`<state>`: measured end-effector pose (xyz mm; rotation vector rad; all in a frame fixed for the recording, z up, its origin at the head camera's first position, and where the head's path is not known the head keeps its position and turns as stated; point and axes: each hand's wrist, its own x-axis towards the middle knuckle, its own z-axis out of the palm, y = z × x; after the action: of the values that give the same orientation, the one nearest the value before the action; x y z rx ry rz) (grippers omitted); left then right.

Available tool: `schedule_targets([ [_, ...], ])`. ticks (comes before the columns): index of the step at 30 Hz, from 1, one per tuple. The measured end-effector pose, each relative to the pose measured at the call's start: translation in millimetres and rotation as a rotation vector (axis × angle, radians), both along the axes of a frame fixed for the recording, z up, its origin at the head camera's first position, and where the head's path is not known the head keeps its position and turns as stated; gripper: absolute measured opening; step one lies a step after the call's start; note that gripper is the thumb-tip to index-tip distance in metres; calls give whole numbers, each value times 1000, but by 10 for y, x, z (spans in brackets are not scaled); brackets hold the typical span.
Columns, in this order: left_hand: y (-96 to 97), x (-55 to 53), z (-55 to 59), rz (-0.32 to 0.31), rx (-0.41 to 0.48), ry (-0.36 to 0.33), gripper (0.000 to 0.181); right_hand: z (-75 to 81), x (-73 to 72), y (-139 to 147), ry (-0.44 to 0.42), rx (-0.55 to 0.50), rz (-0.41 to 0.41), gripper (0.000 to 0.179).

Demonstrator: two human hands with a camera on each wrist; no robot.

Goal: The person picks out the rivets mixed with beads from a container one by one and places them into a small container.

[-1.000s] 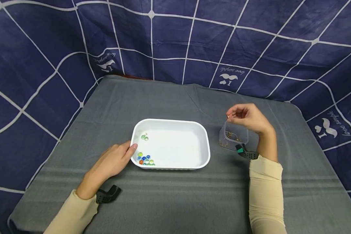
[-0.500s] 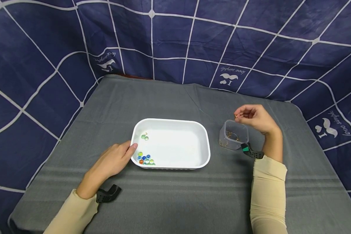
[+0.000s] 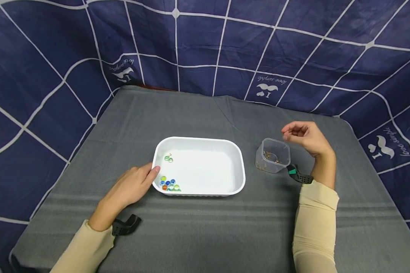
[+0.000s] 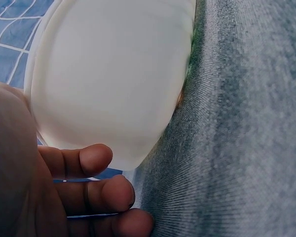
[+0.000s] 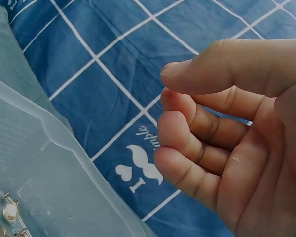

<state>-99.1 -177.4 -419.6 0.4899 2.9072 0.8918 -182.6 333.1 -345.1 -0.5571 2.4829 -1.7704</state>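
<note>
My left hand (image 3: 131, 187) grips the left end of a white tray (image 3: 205, 167), thumb over the rim and fingers outside and below. Green, blue and orange glass marbles (image 3: 168, 183) lie in its near left corner. Two more green marbles sit farther up beside a tiny gold piece (image 3: 171, 154). To the right stands a clear plastic box (image 3: 272, 155) with small gold pieces (image 5: 11, 212) inside. Just beyond its right side my right hand (image 3: 305, 137) hovers, fingers curled and thumb near the fingertips. Nothing shows at those tips; whether something tiny is hidden there I cannot tell.
Grey cloth (image 3: 205, 231) covers the table under the tray and box. Behind and along both sides hangs a dark blue curtain (image 3: 198, 41) with white grid lines.
My right hand has moved right, from over the box to just beyond its right side. The small gold piece seen at its fingertips earlier is no longer visible. The left hand and tray stay put.
</note>
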Motion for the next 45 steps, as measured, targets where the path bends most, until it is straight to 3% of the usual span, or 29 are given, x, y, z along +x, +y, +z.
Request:
schedule_targets([
  [6,2,0,4,-3,1,1,41,15,3,-17,-9,36,-25,12],
  [17,2,0,-1,0,2,-4,41,-5,-23,-64,-8,19,-18,22],
  [23,-7,5,-4,-3,3,-3,41,9,-27,-113,-4,-13,6,17],
  [35,9,7,29,1,-7,-5,42,223,87,-352,106,36,5,10],
  [45,0,5,8,5,-16,3,39,232,87,-612,163,-204,45,17],
])
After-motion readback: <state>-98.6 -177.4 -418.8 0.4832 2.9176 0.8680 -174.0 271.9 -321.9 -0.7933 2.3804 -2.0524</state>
